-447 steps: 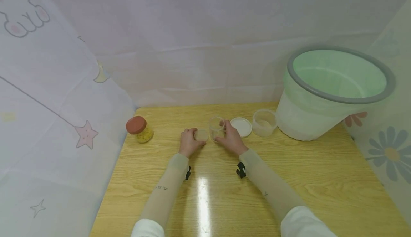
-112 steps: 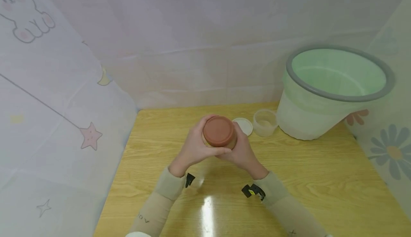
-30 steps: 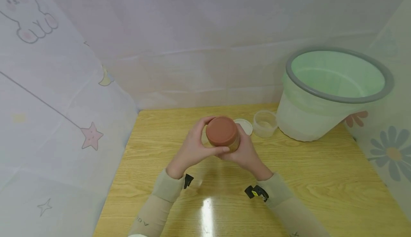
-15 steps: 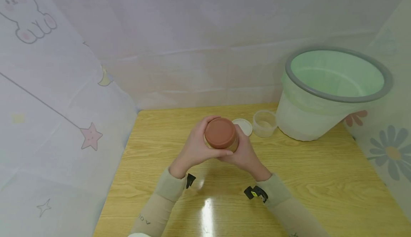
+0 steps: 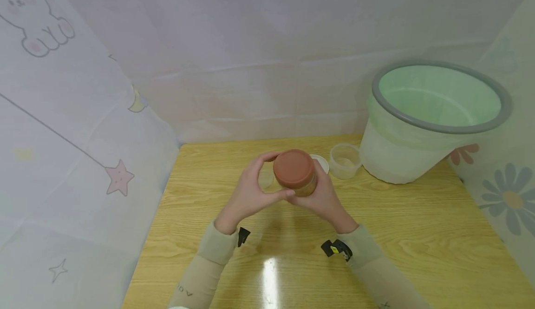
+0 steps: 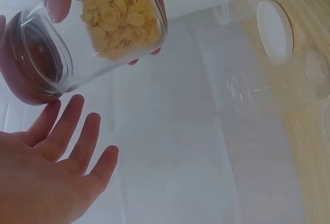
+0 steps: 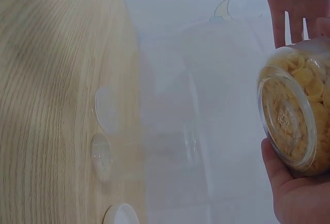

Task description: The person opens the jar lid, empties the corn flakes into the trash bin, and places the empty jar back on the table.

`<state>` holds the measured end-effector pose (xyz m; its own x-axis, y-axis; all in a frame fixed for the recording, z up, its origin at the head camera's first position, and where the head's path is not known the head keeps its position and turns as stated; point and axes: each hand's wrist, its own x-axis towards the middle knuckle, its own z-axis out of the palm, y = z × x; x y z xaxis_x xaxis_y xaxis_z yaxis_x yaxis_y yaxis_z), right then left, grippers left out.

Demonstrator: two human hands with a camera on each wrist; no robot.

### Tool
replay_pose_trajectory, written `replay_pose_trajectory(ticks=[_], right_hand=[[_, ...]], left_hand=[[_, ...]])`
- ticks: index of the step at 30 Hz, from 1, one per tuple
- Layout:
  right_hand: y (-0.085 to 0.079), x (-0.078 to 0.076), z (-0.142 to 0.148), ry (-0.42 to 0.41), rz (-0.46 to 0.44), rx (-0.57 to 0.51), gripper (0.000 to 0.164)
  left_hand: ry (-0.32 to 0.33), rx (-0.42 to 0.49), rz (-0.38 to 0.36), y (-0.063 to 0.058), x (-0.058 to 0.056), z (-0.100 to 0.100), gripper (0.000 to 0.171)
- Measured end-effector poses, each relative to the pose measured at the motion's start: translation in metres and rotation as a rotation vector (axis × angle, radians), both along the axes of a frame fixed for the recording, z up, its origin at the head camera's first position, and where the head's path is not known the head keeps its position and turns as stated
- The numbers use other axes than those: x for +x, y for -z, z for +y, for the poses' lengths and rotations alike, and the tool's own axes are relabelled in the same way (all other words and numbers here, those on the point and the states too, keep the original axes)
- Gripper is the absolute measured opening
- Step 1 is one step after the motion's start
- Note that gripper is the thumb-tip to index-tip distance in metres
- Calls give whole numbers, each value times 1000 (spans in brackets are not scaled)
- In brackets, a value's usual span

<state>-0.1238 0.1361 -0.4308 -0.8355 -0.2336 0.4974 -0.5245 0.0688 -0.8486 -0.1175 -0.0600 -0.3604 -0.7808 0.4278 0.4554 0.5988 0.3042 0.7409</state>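
Your right hand [image 5: 322, 198] wraps the body of the clear jar [image 6: 98, 41], fingers and thumb curled round it, and carries it above the table [image 5: 196, 234], tilted so the red lid [image 5: 294, 167] faces back toward you. Your left hand [image 5: 245, 193] is spread, thumb and fingers parted beside the lid with a gap at the palm; its fingertips look near or lightly touching, but it has hold of nothing. The step seems to be turning that lid, so seat the left fingers evenly round its edge before you twist — a grip by the tips alone is likely to slip. Keep the right hand firm on the body so the jar doesn't spin with the lid. Yellow flakes [image 6: 124, 15] fill much of the jar, so it is wise to bring it nearer upright before the lid comes free, or some may spill. Mind the clear cup [image 7: 102, 156] and the white lid [image 6: 276, 31] on the table below — the cup could tip if knocked.
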Motion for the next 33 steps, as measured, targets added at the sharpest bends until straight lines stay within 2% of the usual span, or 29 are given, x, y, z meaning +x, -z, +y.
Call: replay_pose_trajectory(ticks=[3,7,12,17,22,25,29,33], right_hand=[[-1,-1,1,1,2,2,81],[-1,0,0,-18,-4,-4,82],[0,1,-2,-37,-32,-3,82],[0,4,-6,-55,-22,12,79],[-2,6,-10,-72,-48,2,80],[-3,8,-11,-86,-56,-2,80],[-4,7,-9,-64,-15,2,79],[-3,6,-5,-29,15,13,77]], left_hand=[[-22,-15,23,11,-6,-2,71],[-46,-33,0,26,-15,-5,71],[-20,-15,-24,30,-19,-3,80],[3,-17,-67,32,-18,2,84],[5,4,-119,28,-15,7,90],[23,33,-118,16,-9,10,89],[31,39,-98,0,-1,11,84],[28,25,-74,1,-1,8,83]])
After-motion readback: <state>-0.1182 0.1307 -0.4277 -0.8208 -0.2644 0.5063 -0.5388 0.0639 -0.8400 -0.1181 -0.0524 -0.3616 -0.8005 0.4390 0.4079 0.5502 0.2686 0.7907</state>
